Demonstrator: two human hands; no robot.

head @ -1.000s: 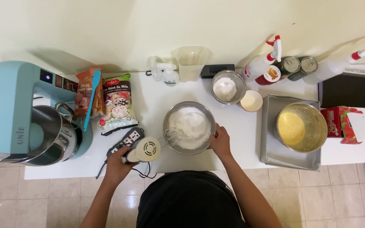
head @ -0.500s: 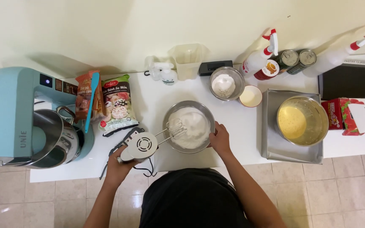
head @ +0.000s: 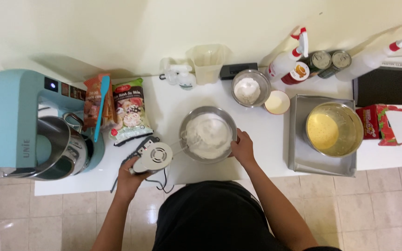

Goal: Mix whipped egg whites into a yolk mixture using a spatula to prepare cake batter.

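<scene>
The person wears a black top — plain, with no print or pattern showing (seen from above, so only the chest and shoulders appear). Both forearms are bare, no sleeves reaching them. The left hand [head: 133, 179] and the right hand [head: 243, 148] are bare too — no gloves, rings or watch visible.

Cream wall [head: 117, 28], beige tiled floor [head: 47, 218]

Hand mixer [head: 153, 157] — beaters now in bowl [head: 208, 135]
</scene>
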